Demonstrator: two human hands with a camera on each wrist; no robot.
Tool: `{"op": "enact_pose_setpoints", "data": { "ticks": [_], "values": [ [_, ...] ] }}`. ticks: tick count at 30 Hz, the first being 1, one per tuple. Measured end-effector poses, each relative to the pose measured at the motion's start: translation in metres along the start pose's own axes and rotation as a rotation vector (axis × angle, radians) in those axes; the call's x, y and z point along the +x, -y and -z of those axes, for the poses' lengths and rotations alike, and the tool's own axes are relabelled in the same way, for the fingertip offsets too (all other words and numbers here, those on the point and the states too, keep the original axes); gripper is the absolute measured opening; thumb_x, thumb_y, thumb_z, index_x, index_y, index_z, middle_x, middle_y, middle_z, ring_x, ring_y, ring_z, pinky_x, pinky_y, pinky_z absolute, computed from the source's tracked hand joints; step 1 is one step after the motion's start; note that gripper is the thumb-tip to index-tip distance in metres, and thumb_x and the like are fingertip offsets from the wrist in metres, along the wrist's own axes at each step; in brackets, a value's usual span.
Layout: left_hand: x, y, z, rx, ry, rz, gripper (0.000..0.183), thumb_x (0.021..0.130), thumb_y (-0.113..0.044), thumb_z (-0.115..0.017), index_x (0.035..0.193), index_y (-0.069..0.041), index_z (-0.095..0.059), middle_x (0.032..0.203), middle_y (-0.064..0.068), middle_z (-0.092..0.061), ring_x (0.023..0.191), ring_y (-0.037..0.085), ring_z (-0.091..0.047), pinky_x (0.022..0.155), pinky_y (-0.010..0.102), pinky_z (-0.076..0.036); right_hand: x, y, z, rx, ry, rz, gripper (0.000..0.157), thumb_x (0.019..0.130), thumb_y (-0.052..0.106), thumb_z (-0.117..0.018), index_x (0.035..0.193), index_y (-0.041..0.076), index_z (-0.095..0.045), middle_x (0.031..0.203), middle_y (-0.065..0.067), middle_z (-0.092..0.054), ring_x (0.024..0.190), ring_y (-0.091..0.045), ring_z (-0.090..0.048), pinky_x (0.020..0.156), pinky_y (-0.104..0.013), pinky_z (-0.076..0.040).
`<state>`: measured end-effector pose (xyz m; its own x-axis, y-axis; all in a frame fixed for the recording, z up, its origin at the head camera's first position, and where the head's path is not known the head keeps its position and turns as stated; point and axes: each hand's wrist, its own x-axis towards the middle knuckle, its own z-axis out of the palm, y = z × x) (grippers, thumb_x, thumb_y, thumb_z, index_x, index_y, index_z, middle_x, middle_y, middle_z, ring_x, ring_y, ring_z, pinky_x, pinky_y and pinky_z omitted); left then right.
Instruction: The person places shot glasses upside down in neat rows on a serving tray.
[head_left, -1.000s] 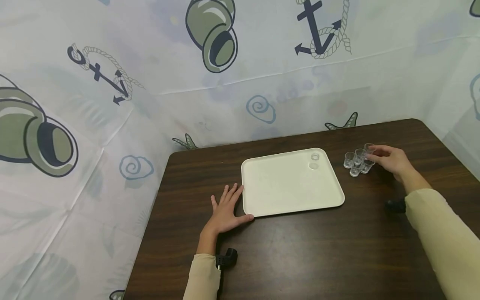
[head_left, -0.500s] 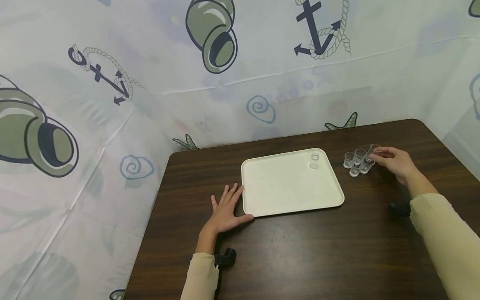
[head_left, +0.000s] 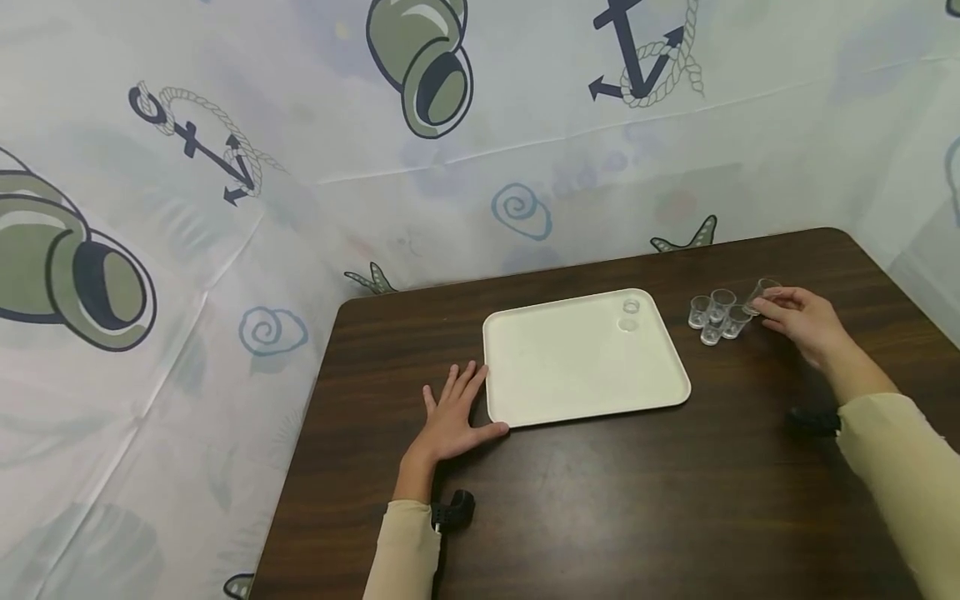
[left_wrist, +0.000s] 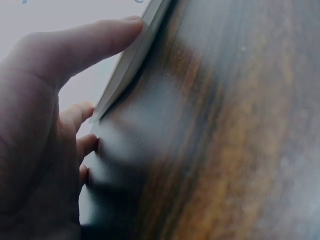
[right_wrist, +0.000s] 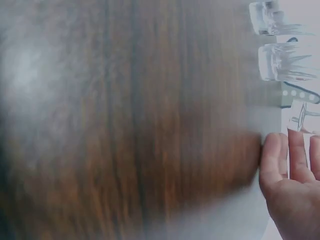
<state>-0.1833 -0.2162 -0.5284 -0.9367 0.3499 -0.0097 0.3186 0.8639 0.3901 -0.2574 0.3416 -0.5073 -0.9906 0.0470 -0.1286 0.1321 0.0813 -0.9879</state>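
Observation:
My right hand pinches a small clear shot glass by its side, just right of a tight group of similar shot glasses. That held glass tilts, its rim toward the upper right. In the right wrist view the fingers reach up to a clear glass at the right edge. My left hand lies with fingers spread at the near left corner of a cream tray, thumb and fingertip touching its rim. Clear glass shows as two faint rings near the tray's far right corner; whether it is one piece I cannot tell.
A dark wood-grain table carries everything. Behind it and along the left hangs a pale cloth printed with anchors and shells. Black wrist devices sit on both arms, the left one close to the tabletop.
The right hand has drawn a shot glass rightward, away from the group, and the glass now leans more. My left hand and the tray have stayed put; the head view shifts slightly.

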Motion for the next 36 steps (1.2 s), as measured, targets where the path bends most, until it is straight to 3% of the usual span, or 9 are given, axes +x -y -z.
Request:
{"op": "enact_pose_setpoints", "data": {
  "ticks": [9, 18, 26, 28, 31, 33, 36],
  "values": [
    [0.002, 0.0, 0.0, -0.001, 0.002, 0.0, 0.101, 0.08, -0.075, -0.058, 0.159, -0.027, -0.018, 0.164, 0.005, -0.015, 0.15, 0.032, -0.004, 0.104, 0.075, 0.006, -0.014, 0.022, 0.005, -0.176, -0.042, 0.078, 0.036, 0.096, 0.027, -0.064, 0.122, 0.007, -0.048, 0.099, 0.016, -0.053, 0.089, 0.005, -0.057, 0.074, -0.017, -0.053],
    [0.003, -0.002, 0.001, 0.008, 0.015, 0.005, 0.1, 0.081, -0.074, -0.059, 0.159, -0.027, -0.018, 0.164, 0.004, -0.014, 0.15, 0.033, -0.004, 0.104, 0.075, 0.004, -0.021, 0.048, -0.004, -0.287, -0.053, 0.166, 0.032, 0.095, 0.027, -0.066, 0.118, 0.01, -0.052, 0.11, 0.012, -0.051, 0.088, 0.006, -0.055, 0.07, -0.013, -0.051],
    [0.004, -0.001, 0.0, 0.013, 0.013, 0.008, 0.1, 0.081, -0.075, -0.058, 0.159, -0.027, -0.018, 0.164, 0.003, -0.013, 0.15, 0.033, -0.004, 0.104, 0.075, 0.004, -0.027, 0.071, -0.024, -0.576, -0.006, 0.301, 0.047, 0.096, 0.029, -0.065, 0.128, -0.003, -0.052, 0.127, -0.02, -0.053, 0.085, 0.015, -0.048, 0.064, -0.007, -0.043],
    [0.004, -0.001, 0.0, 0.011, 0.015, 0.008, 0.1, 0.081, -0.074, -0.059, 0.159, -0.027, -0.018, 0.164, 0.003, -0.013, 0.15, 0.033, -0.004, 0.104, 0.075, 0.004, -0.029, 0.076, -0.031, -0.614, 0.006, 0.323, 0.046, 0.096, 0.028, -0.065, 0.128, -0.002, -0.053, 0.127, -0.024, -0.055, 0.09, 0.006, -0.054, 0.064, -0.006, -0.04],
    [0.004, -0.001, 0.001, 0.009, 0.021, 0.009, 0.1, 0.081, -0.074, -0.059, 0.159, -0.027, -0.018, 0.164, 0.003, -0.013, 0.15, 0.032, -0.004, 0.104, 0.075, 0.004, -0.032, 0.081, -0.041, -0.669, 0.019, 0.349, 0.046, 0.096, 0.029, -0.066, 0.128, -0.001, -0.054, 0.123, -0.025, -0.057, 0.101, -0.021, -0.062, 0.066, -0.012, -0.042],
    [0.003, -0.002, 0.001, 0.01, 0.026, 0.012, 0.101, 0.08, -0.075, -0.058, 0.159, -0.028, -0.017, 0.164, 0.002, -0.012, 0.15, 0.031, -0.003, 0.104, 0.074, 0.005, -0.034, 0.084, -0.048, -0.694, 0.035, 0.368, 0.046, 0.096, 0.028, -0.066, 0.128, -0.002, -0.054, 0.121, -0.026, -0.058, 0.107, -0.039, -0.06, 0.074, -0.024, -0.049],
    [0.003, -0.002, 0.001, 0.003, 0.018, 0.007, 0.1, 0.081, -0.074, -0.059, 0.159, -0.027, -0.018, 0.164, 0.004, -0.013, 0.15, 0.032, -0.003, 0.104, 0.075, 0.005, -0.035, 0.085, -0.058, -0.715, 0.061, 0.406, 0.044, 0.096, 0.024, -0.066, 0.128, -0.003, -0.054, 0.121, -0.026, -0.057, 0.108, -0.047, -0.057, 0.082, -0.049, -0.049]
  ]
}}
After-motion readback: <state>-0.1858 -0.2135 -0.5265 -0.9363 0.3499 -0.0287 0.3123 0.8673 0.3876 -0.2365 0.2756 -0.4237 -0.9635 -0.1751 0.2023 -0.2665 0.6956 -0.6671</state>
